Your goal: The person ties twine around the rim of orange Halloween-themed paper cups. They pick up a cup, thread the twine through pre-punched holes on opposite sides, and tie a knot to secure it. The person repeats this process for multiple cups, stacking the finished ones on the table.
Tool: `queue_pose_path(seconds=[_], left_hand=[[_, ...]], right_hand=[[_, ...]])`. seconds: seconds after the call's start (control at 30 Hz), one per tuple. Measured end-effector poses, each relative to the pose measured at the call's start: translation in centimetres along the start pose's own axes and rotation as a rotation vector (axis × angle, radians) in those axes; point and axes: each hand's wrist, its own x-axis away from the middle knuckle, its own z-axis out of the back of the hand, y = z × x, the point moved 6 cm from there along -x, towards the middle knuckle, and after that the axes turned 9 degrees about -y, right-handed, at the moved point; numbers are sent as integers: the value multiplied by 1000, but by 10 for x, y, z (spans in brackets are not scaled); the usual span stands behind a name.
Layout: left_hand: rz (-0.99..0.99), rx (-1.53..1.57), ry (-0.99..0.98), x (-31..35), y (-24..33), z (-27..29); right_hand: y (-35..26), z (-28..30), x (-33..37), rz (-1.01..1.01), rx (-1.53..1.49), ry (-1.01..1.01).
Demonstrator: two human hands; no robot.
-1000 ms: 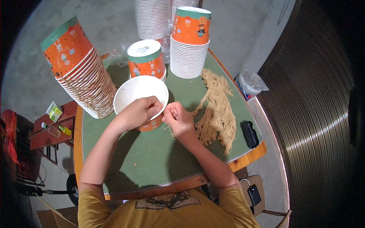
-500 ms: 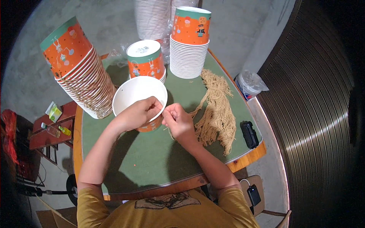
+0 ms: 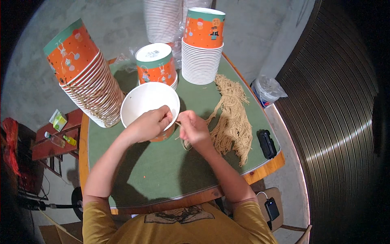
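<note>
A white-lined paper bucket (image 3: 140, 99) stands mouth up before me, its orange outside showing below the rim. My left hand (image 3: 151, 124) is closed at its right rim, fingertips inside the mouth; the hand covers part of the bucket. Just right of that rim, my right hand (image 3: 195, 128) pinches a thin tan cord (image 3: 178, 123), and a loose bit of it hangs below the fingers. Whether my left fingertips also hold cord is hidden. To the right lies a big bundle of tan cords (image 3: 232, 122), a few strands trailing toward my right hand.
At left leans a stack of orange buckets (image 3: 95, 83) threaded with cords. Behind are a short upturned stack (image 3: 156, 67), a taller stack (image 3: 202, 61) and wrapped white stacks (image 3: 162, 20). A black case (image 3: 266, 144) lies near the green tabletop's (image 3: 162, 179) right edge.
My right hand has shifted slightly right, away from my left fingers, and the cord in its pinch shows more. My left hand stays at the bucket's rim.
</note>
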Motion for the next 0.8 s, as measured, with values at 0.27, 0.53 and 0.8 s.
queue_pose_path(seconds=[0.27, 0.53, 0.8], left_hand=[[33, -57, 49, 30, 24, -24], [53, 84, 253, 49, -5, -45], [93, 1120, 243, 35, -69, -112]], right_hand=[[-28, -6, 24, 444, 904, -51], [43, -27, 13, -66, 209, -236], [63, -36, 21, -245, 313, -344]])
